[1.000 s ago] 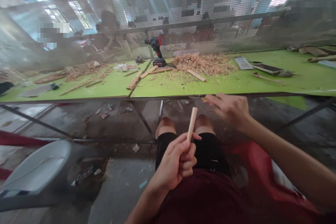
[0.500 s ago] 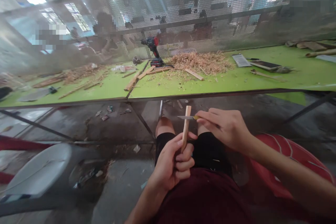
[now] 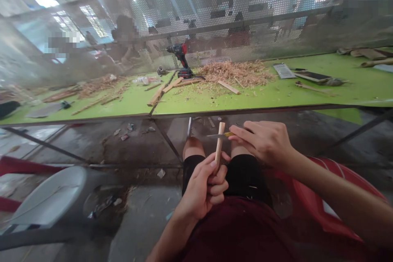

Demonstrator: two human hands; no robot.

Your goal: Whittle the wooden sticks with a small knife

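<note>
My left hand (image 3: 206, 184) is wrapped round the lower part of a narrow pale wooden stick (image 3: 219, 147), which points up and away from me above my lap. In my right hand (image 3: 266, 141) is a small knife (image 3: 221, 135) with a yellowish handle, pinched between thumb and fingers. Its blade lies across the stick near the top end and its tip sticks out to the left. Most of the knife's handle is hidden by my fingers.
Ahead stands a green table (image 3: 129, 104) with a cordless drill (image 3: 181, 60), a heap of wood shavings (image 3: 239, 73), wooden strips (image 3: 156, 95) and a phone (image 3: 312, 75). A mesh panel (image 3: 208, 20) rises behind it. A grey-white chair (image 3: 49, 200) is left, a red chair (image 3: 340, 213) right.
The knife and my right hand have shifted slightly up along the stick. My left hand keeps its hold, and the whole view has moved a little.
</note>
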